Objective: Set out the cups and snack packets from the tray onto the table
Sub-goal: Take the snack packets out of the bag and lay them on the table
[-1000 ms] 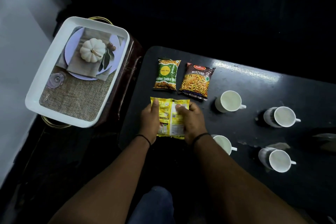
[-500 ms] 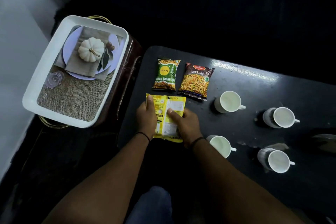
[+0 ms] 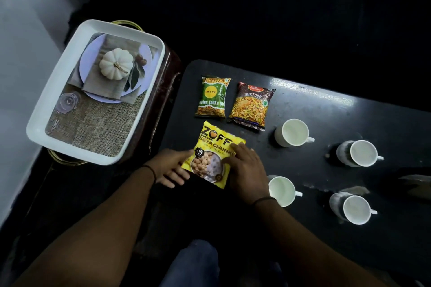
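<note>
A yellow soya chunks packet [image 3: 215, 154] lies printed face up near the dark table's [image 3: 326, 109] front left edge. My left hand [image 3: 171, 166] touches its left edge with fingers spread and straight. My right hand [image 3: 247, 168] grips its right edge, fingers curled over the top. Behind it lie a green snack packet [image 3: 212, 98] and a brown mixture packet [image 3: 250, 106], side by side. Several white cups stand to the right, among them cups at the back [image 3: 291, 133], the front [image 3: 281, 190] and the far right [image 3: 361, 152]. The white tray [image 3: 56, 77] sits to the left on a stand.
The tray holds no cups or packets; its floor shows a pumpkin, plate and burlap. A gap separates the tray's stand from the table's left edge. My knee [image 3: 196, 263] is below the table's front edge. The surroundings are dark.
The yellow packet has been turned over: its back faced up before, its printed front faces up now. My left hand has slid off the packet's top to its left edge.
</note>
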